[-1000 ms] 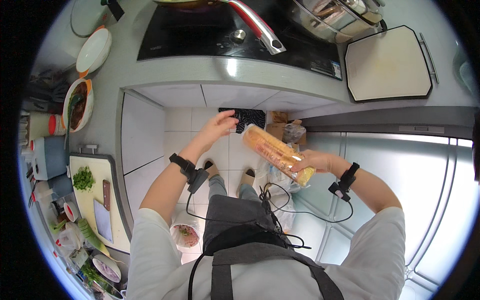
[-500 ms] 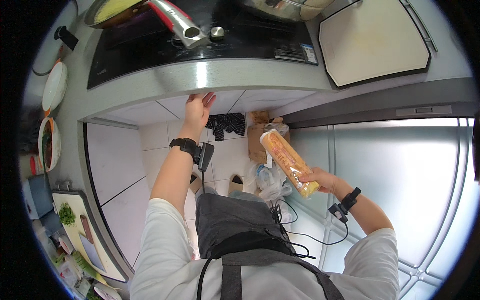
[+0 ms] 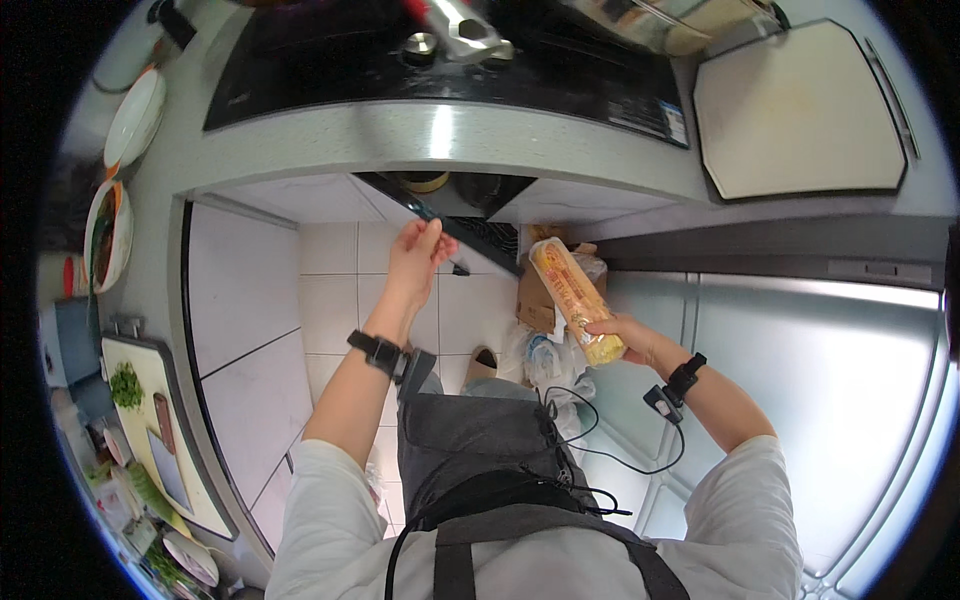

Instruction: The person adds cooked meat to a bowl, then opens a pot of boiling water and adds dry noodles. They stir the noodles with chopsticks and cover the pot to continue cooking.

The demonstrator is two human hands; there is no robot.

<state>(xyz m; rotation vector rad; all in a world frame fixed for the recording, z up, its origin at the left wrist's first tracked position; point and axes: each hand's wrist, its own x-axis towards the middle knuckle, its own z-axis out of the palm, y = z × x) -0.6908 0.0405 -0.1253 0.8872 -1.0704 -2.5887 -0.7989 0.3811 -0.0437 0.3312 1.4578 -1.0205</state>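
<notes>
Grey kitchen bench (image 3: pixel 330 150) spans the top and runs down the left side. Along its front edge lies a black glass hob (image 3: pixel 560 110), crossed by a red-and-silver pan handle (image 3: pixel 455 30); at its right corner rests a pale chopping board (image 3: pixel 800 115). On the left run, a white bowl (image 3: pixel 135 118) stands above another board (image 3: pixel 212 512), which carries chopped greens (image 3: pixel 126 386) and a cleaver (image 3: pixel 168 470) near the bench's inner edge.

Below the hob, a cabinet door (image 3: pixel 485 250) stands ajar. The left hand (image 3: pixel 415 260) is at the middle of its dark top edge, fingers bent and tips at that edge; whether they pinch it, I cannot tell. The right hand (image 3: pixel 630 340) holds a long, clear-wrapped yellow packet (image 3: pixel 570 290) by its near end, thumb on top, other fingers mostly hidden. The packet slants in mid-air before a cardboard box (image 3: pixel 533 300) on the floor.
</notes>
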